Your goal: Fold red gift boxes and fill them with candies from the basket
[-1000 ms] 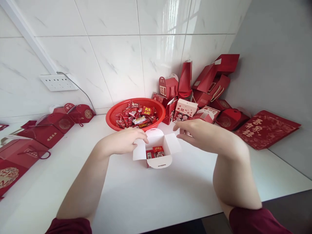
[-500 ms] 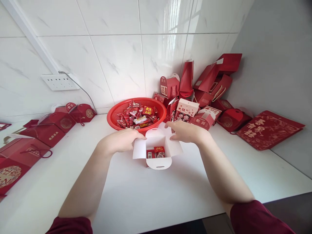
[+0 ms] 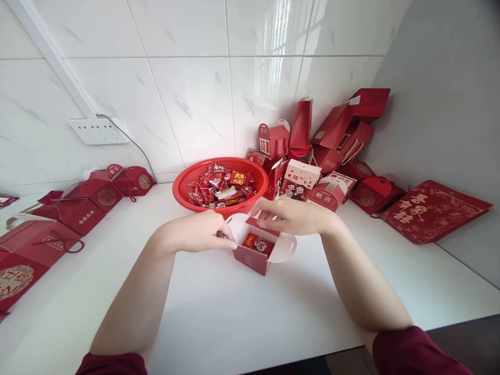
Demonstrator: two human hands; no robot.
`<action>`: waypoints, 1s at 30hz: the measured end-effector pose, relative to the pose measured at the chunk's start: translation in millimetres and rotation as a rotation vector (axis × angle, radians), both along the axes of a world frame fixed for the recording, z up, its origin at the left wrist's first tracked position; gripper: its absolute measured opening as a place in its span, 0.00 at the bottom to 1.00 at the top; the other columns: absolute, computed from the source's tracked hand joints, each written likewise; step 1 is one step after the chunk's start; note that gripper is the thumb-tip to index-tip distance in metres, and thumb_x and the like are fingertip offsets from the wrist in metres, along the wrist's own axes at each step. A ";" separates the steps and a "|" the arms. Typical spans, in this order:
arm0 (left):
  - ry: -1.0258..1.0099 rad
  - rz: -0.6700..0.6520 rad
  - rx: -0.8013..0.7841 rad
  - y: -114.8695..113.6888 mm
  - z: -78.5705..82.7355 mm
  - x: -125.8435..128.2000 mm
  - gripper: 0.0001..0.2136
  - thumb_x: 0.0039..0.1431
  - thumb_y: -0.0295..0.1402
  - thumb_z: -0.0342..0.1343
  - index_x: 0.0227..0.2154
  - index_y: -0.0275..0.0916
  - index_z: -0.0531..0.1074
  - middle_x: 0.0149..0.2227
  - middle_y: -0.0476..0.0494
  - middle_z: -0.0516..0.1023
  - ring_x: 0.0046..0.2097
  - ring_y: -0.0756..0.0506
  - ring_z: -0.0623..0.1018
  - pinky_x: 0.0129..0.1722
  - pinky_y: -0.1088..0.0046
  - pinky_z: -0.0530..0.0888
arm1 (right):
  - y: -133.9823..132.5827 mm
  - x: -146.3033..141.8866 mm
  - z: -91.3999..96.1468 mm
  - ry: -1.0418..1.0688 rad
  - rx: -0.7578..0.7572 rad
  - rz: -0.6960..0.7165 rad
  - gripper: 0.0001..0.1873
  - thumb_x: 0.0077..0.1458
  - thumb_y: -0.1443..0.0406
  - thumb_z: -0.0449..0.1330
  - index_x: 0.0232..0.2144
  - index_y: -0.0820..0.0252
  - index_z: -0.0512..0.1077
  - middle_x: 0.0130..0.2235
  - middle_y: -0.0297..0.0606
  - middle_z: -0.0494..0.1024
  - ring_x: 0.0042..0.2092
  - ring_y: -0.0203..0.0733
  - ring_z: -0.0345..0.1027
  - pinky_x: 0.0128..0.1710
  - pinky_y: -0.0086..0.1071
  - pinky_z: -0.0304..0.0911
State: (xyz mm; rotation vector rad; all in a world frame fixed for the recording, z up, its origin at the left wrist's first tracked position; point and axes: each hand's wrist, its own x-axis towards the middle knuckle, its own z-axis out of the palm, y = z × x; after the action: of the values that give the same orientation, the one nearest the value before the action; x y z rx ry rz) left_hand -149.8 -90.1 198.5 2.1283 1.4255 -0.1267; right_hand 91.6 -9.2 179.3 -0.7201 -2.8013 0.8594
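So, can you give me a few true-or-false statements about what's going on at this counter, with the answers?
1. Both the left hand and the right hand touch the small red box. True.
2. The small red box is shut. False: its flaps are open and wrapped sweets show inside.
3. A red basket holding sweets stands behind the box. True.
4. The wall socket is to the right of the basket. False: it is on the left.
5. The counter is black. False: it is white.
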 end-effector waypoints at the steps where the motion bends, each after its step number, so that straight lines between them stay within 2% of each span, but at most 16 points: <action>1: 0.003 0.025 0.032 0.4 -1.2 0.9 0.16 0.61 0.44 0.50 0.26 0.40 0.75 0.26 0.48 0.73 0.26 0.49 0.69 0.25 0.72 0.59 | -0.7 0.8 2.1 -0.045 -0.066 0.028 0.14 0.62 0.60 0.55 0.49 0.55 0.71 0.44 0.37 0.79 0.42 0.43 0.73 0.39 0.31 0.65; 3: 0.044 0.086 0.093 3.0 -5.1 4.5 0.19 0.62 0.46 0.48 0.22 0.39 0.72 0.23 0.47 0.70 0.23 0.49 0.66 0.24 0.71 0.57 | -2.1 2.4 6.4 -0.109 -0.165 0.054 0.18 0.61 0.52 0.56 0.48 0.54 0.72 0.45 0.36 0.79 0.43 0.43 0.73 0.38 0.30 0.65; 6: 0.181 0.163 0.174 9.6 -12.4 15.4 0.20 0.61 0.46 0.49 0.19 0.39 0.69 0.20 0.47 0.68 0.21 0.49 0.65 0.23 0.70 0.55 | -2.4 4.3 9.8 -0.138 -0.201 0.031 0.22 0.62 0.46 0.52 0.43 0.55 0.73 0.42 0.36 0.79 0.43 0.44 0.72 0.39 0.31 0.64; 8: 0.305 0.198 0.234 13.4 -17.0 24.8 0.18 0.59 0.44 0.51 0.19 0.39 0.68 0.20 0.46 0.68 0.22 0.47 0.67 0.23 0.70 0.56 | 0.0 3.1 7.1 -0.133 -0.253 0.029 0.21 0.64 0.48 0.50 0.39 0.56 0.72 0.40 0.36 0.79 0.42 0.43 0.73 0.39 0.31 0.64; 10: 0.408 0.229 0.287 15.5 -21.2 32.9 0.18 0.57 0.44 0.55 0.18 0.38 0.66 0.21 0.44 0.69 0.24 0.45 0.70 0.23 0.69 0.56 | 4.4 -1.3 -0.4 -0.150 -0.263 0.027 0.16 0.62 0.52 0.53 0.39 0.56 0.72 0.41 0.36 0.79 0.40 0.43 0.73 0.37 0.31 0.64; 12: 0.461 0.267 0.320 15.8 -24.8 37.8 0.18 0.55 0.47 0.57 0.20 0.38 0.66 0.22 0.42 0.71 0.26 0.43 0.73 0.24 0.69 0.57 | 9.1 -8.9 -10.8 -0.204 -0.190 0.032 0.12 0.57 0.56 0.59 0.41 0.55 0.71 0.40 0.35 0.79 0.39 0.43 0.73 0.33 0.31 0.63; 14: 0.488 0.326 0.326 14.9 -27.5 38.7 0.21 0.54 0.51 0.56 0.20 0.38 0.67 0.22 0.41 0.72 0.28 0.41 0.74 0.25 0.69 0.58 | 12.3 -17.2 -20.8 -0.254 -0.099 0.055 0.14 0.52 0.61 0.63 0.42 0.55 0.71 0.39 0.35 0.79 0.38 0.44 0.72 0.30 0.30 0.62; 17: 0.467 0.368 0.285 13.8 -30.7 34.9 0.24 0.54 0.56 0.54 0.21 0.38 0.67 0.23 0.39 0.74 0.30 0.39 0.77 0.26 0.69 0.60 | 12.8 -25.0 -29.6 -0.243 -0.032 0.098 0.14 0.50 0.65 0.62 0.41 0.56 0.72 0.37 0.35 0.79 0.37 0.43 0.72 0.30 0.30 0.61; 19: 0.384 0.376 0.272 14.0 -35.3 31.2 0.21 0.55 0.54 0.53 0.24 0.38 0.70 0.26 0.39 0.76 0.33 0.38 0.78 0.27 0.69 0.62 | 11.4 -26.6 -31.6 -0.226 -0.023 0.108 0.15 0.50 0.65 0.62 0.43 0.56 0.72 0.37 0.35 0.79 0.37 0.43 0.72 0.31 0.30 0.60; 21: 0.231 0.392 0.343 14.3 -45.3 28.3 0.15 0.56 0.48 0.55 0.31 0.40 0.71 0.32 0.41 0.79 0.36 0.38 0.78 0.28 0.69 0.64 | 10.0 -28.1 -33.4 -0.231 -0.047 0.102 0.19 0.50 0.65 0.64 0.46 0.55 0.71 0.38 0.35 0.79 0.37 0.43 0.72 0.30 0.29 0.60; 23: 0.012 0.395 0.459 13.5 -62.1 27.1 0.09 0.57 0.40 0.55 0.37 0.41 0.71 0.35 0.44 0.79 0.37 0.40 0.78 0.31 0.70 0.67 | 9.1 -32.2 -37.2 -0.245 -0.068 0.092 0.19 0.49 0.65 0.64 0.45 0.57 0.71 0.37 0.35 0.79 0.36 0.42 0.72 0.29 0.28 0.59; 24: -0.111 0.389 0.508 12.6 -72.6 27.5 0.08 0.57 0.36 0.54 0.38 0.42 0.70 0.35 0.46 0.79 0.37 0.41 0.78 0.33 0.70 0.69 | 8.9 -35.3 -39.7 -0.257 -0.067 0.097 0.16 0.49 0.66 0.64 0.43 0.58 0.72 0.36 0.35 0.79 0.35 0.41 0.71 0.28 0.28 0.59; 27: -0.491 0.374 0.572 8.6 -108.1 32.2 0.13 0.58 0.29 0.51 0.46 0.41 0.68 0.40 0.46 0.79 0.41 0.44 0.78 0.41 0.70 0.72 | 9.2 -44.4 -45.4 -0.291 -0.021 0.141 0.03 0.50 0.67 0.61 0.30 0.62 0.73 0.32 0.36 0.77 0.31 0.39 0.69 0.25 0.29 0.56; 30: -0.797 0.320 0.571 8.4 -138.3 36.9 0.20 0.58 0.24 0.47 0.54 0.39 0.64 0.48 0.42 0.77 0.47 0.43 0.77 0.46 0.68 0.74 | 10.0 -41.4 -38.5 -0.196 -0.011 0.193 0.06 0.56 0.66 0.59 0.28 0.62 0.74 0.31 0.36 0.77 0.31 0.38 0.69 0.27 0.29 0.57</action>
State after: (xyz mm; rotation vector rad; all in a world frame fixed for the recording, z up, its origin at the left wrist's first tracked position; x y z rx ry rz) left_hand -112.9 -81.8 60.2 1.9320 1.3408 1.2339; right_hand 50.3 0.8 140.8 -0.5706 -3.0834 0.8793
